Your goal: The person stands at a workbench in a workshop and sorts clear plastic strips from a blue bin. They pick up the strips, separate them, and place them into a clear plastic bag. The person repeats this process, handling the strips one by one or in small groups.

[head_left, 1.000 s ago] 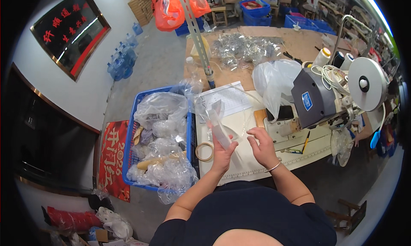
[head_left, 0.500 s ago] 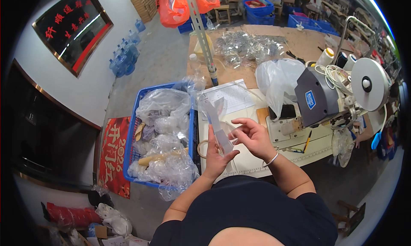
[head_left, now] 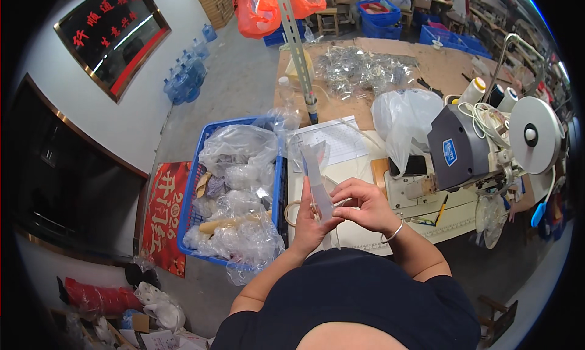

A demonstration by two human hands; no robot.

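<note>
A long, pale, see-through plastic strip (head_left: pixel 319 188) stands upright in front of me over the white sewing table (head_left: pixel 359 237). My left hand (head_left: pixel 309 231) is closed round its lower part, with the thumb on the near side. From the right, my right hand (head_left: pixel 367 211) meets the strip's edge, thumb and fingertips pinched together there. A metal bangle (head_left: pixel 396 229) circles my right wrist. A tan ring (head_left: pixel 290 213), perhaps a tape roll, shows partly behind my left hand. Beyond the strip lies a printed sheet (head_left: pixel 344 141) with clear film over its near corner.
At left stands a blue basket (head_left: pixel 198 167) heaped with clear plastic bags. A sewing machine (head_left: pixel 463 146) with thread cones occupies the right, a white plastic bag (head_left: pixel 405 115) beside it. A metal post (head_left: pixel 298 57) rises behind the sheet. Clear plastic pieces (head_left: pixel 362 70) cover the far table.
My right hand has moved lower and closed its fingers on the strip's edge. The strip has turned more upright. The whole view has shifted slightly.
</note>
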